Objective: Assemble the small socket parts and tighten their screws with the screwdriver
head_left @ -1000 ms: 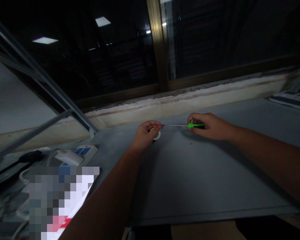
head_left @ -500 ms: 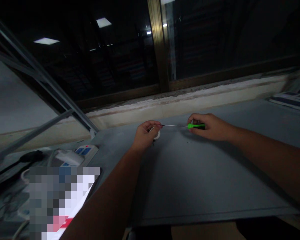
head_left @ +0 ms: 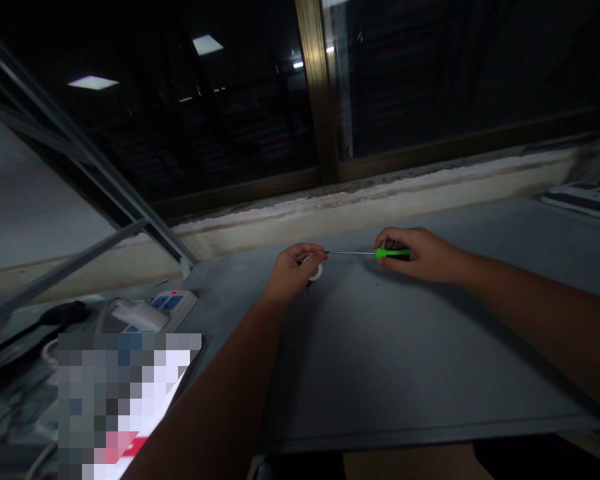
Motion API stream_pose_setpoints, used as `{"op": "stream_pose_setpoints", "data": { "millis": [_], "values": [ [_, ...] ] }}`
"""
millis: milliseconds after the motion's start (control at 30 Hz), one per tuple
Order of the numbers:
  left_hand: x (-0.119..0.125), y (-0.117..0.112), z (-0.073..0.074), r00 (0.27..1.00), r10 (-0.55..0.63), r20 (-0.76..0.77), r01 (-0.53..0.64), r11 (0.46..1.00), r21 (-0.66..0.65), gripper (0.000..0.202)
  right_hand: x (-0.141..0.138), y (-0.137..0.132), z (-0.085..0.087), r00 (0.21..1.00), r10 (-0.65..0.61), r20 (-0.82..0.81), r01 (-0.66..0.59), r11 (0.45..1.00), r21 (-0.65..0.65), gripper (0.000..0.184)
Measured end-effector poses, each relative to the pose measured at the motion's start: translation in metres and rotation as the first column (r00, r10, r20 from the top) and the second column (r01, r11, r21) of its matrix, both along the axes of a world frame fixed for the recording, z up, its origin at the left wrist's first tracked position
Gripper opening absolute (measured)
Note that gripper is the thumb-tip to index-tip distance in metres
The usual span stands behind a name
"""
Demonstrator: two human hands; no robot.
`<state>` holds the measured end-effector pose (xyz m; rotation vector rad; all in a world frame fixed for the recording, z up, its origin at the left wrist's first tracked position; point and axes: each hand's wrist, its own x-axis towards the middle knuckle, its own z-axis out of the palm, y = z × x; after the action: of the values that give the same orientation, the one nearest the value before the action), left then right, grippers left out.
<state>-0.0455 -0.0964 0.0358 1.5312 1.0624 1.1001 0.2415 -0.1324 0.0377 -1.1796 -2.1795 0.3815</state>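
Observation:
My left hand [head_left: 293, 269] is closed round a small white round part [head_left: 315, 269], held just above the grey table [head_left: 380, 360]. A screwdriver with a green handle [head_left: 391, 253] sits in the closed fingers of my right hand [head_left: 420, 253]. Its thin metal shaft [head_left: 350, 253] lies level and points left, the tip meeting the white part at my left fingertips. A tiny screw [head_left: 379, 285] lies on the table below my right hand.
A white power strip with blue switches [head_left: 153, 308] and cables lie at the left edge of the table. A blurred-out patch covers something at the lower left. Another power strip [head_left: 585, 198] rests at the far right. A dark window and pale sill run behind the table.
Both hands stay almost still with the screwdriver tip held against the white part. The view has shifted very slightly.

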Motion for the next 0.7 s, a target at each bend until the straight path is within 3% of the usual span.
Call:
{"op": "stream_pose_setpoints", "data": {
  "millis": [133, 367, 700],
  "values": [
    [-0.001, 0.001, -0.001, 1.000, -0.001, -0.003, 0.001, 1.000, 0.018, 0.038, -0.001, -0.001, 0.001, 0.999, 0.009, -0.050, -0.010, 1.000, -0.028, 0.023],
    [-0.011, 0.003, 0.003, 0.992, -0.017, -0.129, 0.043, 0.978, 0.202, 0.060, 0.002, -0.003, 0.004, 0.999, 0.025, -0.028, -0.026, 0.999, -0.043, 0.021],
    [-0.011, 0.003, 0.004, 0.977, -0.021, -0.214, 0.081, 0.958, 0.275, 0.042, -0.006, -0.007, 0.008, 0.999, 0.041, -0.002, -0.041, 0.998, -0.041, 0.022]
  ]
}}
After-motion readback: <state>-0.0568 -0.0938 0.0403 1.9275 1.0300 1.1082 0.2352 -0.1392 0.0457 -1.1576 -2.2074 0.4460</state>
